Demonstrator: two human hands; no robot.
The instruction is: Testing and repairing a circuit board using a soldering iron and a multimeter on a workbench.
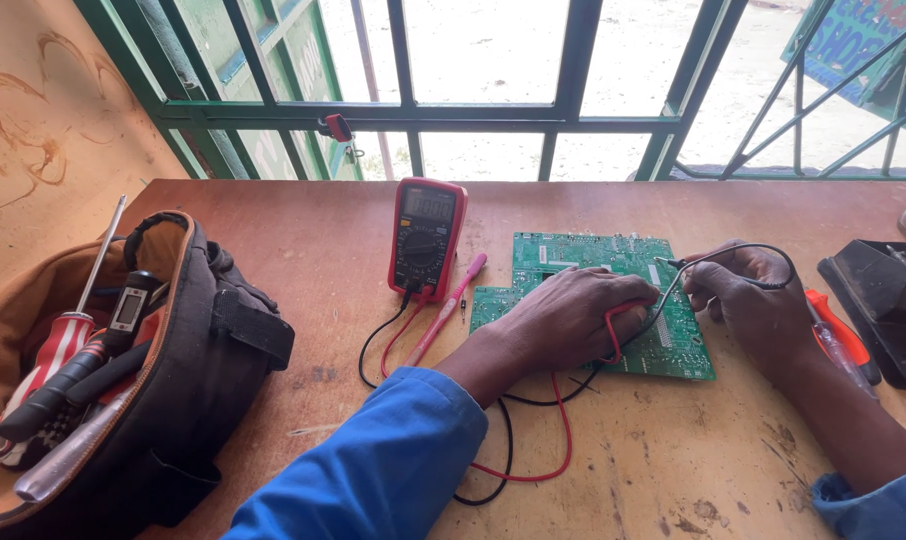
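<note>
Behind the wooden counter stood a green metal window grille with bright daylight beyond it. On the counter lay a green circuit board, flat and near the middle, just right of a red multimeter that stood propped with its display facing the viewer. The left hand rested on the board's lower half, fingers closed around the red probe. The right hand sat at the board's right edge, fingers pinched together on the black probe, whose tip touched the board near its upper right corner. Red and black leads ran from the meter's base, looped across the counter below the left forearm and rose to the two hands. A pink-handled screwdriver lay slanted between the meter and the board. At far left an open tool bag held a screwdriver with a red-and-white striped handle and other tools. At far right an orange-handled tool lay beside a black device. Both forearms wore blue sleeves.
</note>
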